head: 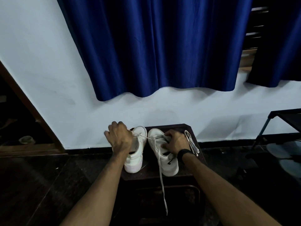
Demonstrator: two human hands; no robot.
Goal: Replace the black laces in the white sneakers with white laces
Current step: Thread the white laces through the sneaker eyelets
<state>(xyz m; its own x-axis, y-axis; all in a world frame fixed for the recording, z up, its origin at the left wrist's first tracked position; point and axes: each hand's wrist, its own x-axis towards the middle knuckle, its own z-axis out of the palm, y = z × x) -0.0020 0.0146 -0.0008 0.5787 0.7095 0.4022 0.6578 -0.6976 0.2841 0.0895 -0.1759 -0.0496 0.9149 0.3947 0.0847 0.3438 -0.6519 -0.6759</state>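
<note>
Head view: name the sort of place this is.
Probably a room in a home: a blue curtain on a white wall, white sneakers on a dark stool, a shoe rack beside.

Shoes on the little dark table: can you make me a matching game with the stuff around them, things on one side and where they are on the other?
Things:
1. Left white leather sneaker
2. Folded bundle of white laces
3. Long loose white lace
4. Dark blue fabric curtain

Places:
A. Hanging off the near edge of the small dark wooden table
B. On the wall behind
C. Under the left hand
D. Right of the right hand

Pairs: 1-C, 2-D, 3-A, 4-B
</note>
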